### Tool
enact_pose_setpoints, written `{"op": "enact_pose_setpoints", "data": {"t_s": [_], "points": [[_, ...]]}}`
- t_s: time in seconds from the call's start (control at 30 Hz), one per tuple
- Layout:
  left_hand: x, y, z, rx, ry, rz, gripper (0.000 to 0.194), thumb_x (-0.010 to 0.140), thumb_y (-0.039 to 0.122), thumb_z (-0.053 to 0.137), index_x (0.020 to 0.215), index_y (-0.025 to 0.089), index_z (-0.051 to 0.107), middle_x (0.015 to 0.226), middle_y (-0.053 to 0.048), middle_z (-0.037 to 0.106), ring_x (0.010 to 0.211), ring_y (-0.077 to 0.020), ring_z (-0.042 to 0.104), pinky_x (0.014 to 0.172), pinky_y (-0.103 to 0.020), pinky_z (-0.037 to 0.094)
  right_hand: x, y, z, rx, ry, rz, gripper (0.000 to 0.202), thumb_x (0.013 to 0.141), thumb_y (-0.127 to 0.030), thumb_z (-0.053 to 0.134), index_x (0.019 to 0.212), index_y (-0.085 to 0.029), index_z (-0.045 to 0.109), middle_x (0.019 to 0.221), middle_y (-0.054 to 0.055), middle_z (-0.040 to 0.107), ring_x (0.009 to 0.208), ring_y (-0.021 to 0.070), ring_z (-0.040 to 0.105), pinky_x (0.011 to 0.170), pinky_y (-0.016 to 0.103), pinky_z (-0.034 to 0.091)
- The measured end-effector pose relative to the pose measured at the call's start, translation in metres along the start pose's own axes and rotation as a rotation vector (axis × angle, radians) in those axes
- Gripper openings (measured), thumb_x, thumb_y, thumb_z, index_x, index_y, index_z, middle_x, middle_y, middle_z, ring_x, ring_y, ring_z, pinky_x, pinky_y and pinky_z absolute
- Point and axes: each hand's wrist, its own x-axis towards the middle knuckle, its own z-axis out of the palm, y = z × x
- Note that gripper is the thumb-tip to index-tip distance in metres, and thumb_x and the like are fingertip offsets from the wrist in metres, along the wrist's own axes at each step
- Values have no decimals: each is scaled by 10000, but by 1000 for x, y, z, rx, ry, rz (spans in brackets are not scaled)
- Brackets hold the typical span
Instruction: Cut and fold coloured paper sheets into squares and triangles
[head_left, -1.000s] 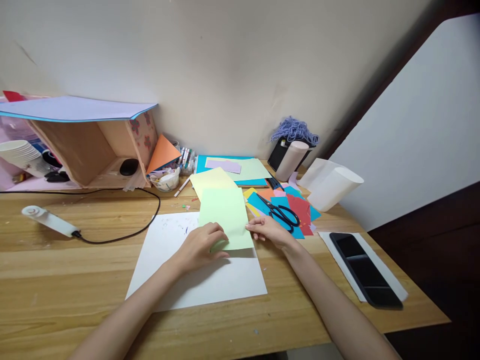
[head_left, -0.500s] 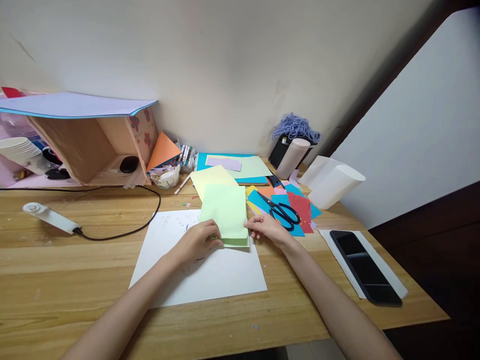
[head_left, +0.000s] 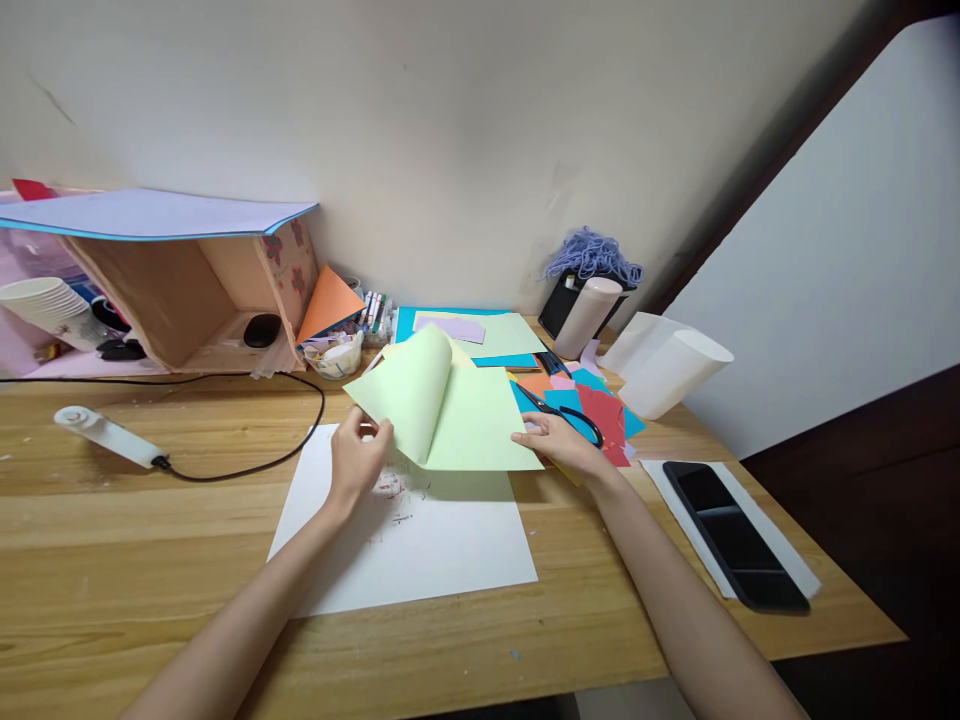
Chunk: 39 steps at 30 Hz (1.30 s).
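Note:
A light green paper (head_left: 480,425), folded down its middle and partly opened, is held above a white sheet (head_left: 450,550) that has small coloured marks. My left hand (head_left: 358,452) pinches the lifted left flap, which curls upward. On the right, my right hand (head_left: 559,440) grips the lower right edge between thumb and fingers. Black-handled scissors (head_left: 581,420) lie just behind my right hand on scraps of blue, red and orange paper (head_left: 604,412). Part of a pale yellow paper (head_left: 461,355) shows behind the green one.
At the left stand an open box (head_left: 187,300), stacked paper cups (head_left: 52,305) and a white corded device (head_left: 109,437). Markers (head_left: 373,312) and a small bowl (head_left: 334,355) sit behind. Rolled white paper (head_left: 671,370) and a phone (head_left: 735,535) are at the right.
The green paper has gone from folded to partly opened and is raised. My left hand has moved left with its flap, and my right hand has shifted slightly right.

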Motion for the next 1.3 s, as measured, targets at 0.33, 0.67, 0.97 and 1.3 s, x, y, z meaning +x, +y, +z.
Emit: {"op": "enact_pose_setpoints", "data": {"t_s": [0.33, 0.67, 0.97, 1.3], "points": [[-3, 17, -9, 386, 35, 550, 313, 751, 37, 405, 979, 214, 527, 1087, -60, 521, 1084, -225, 436, 933, -428, 330, -15, -13, -24, -274, -190, 55, 445, 649, -356, 644, 1044, -173, 548, 497, -72, 434, 474, 97, 461, 501, 210, 388], [-20, 1, 10, 572, -638, 643, 541, 861, 458, 318, 1342, 220, 253, 1407, -64, 276, 1300, -203, 203, 1060, -414, 173, -21, -13, -24, -281, -382, 204, 425, 590, -387, 699, 921, -153, 574, 637, -15, 558, 553, 127, 543, 494, 221, 428], [-24, 4, 11, 525, -686, 645, 457, 869, 427, 325, 1271, 215, 372, 1332, -82, 397, 1205, -217, 366, 1016, -409, 240, 16, 12, 4, -201, 374, 15, 291, 730, -394, 555, 927, -180, 538, 789, 77, 650, 704, 218, 612, 587, 305, 468], [17, -9, 33, 672, -451, 587, 325, 867, 232, 313, 1155, 187, 458, 1004, -94, 485, 892, -208, 493, 732, -332, 430, 25, 26, 7, -371, 431, -135, 424, 762, -352, 464, 1150, -187, 414, 633, -9, 574, 567, 169, 530, 534, 269, 395]]}}
